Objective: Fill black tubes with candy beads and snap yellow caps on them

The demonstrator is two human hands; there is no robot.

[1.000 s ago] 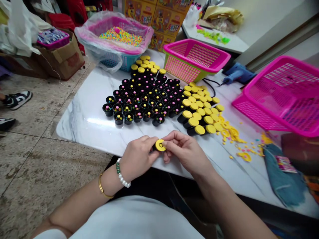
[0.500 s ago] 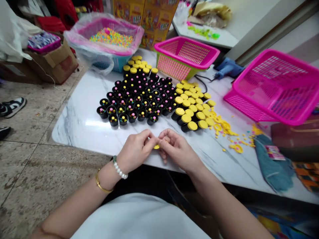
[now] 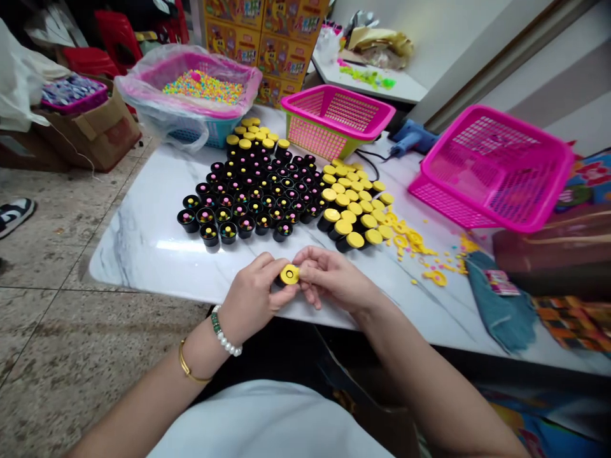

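Observation:
My left hand (image 3: 258, 286) is closed around a round yellow lid (image 3: 289, 275), which faces up and shows a dark ring at its middle. A bit of something dark shows beneath its left edge, mostly hidden by the fingers. With thumb and forefinger, my right hand (image 3: 334, 280) pinches the lid's right edge, its other fingers loosely curled below. Beyond the hands stand several small black cups (image 3: 228, 233) holding coloured beads, each with a pink or yellow knob in the centre. To their right is a cluster of black cups topped with yellow lids (image 3: 354, 240).
Loose yellow rings (image 3: 435, 278) and small bits lie at the right, near a teal cloth (image 3: 496, 312). Behind stand a bead-filled basket (image 3: 214, 130), a pink-and-green basket (image 3: 334, 140), a tilted pink basket (image 3: 491, 210) and a blue glue gun (image 3: 413, 137). The marble-patterned table (image 3: 143, 267) has a rounded left corner.
The yellow lid, mostly covered by my fingers before, has turned to show its ringed face. My left fingers have spread around it. The whole view has shifted slightly.

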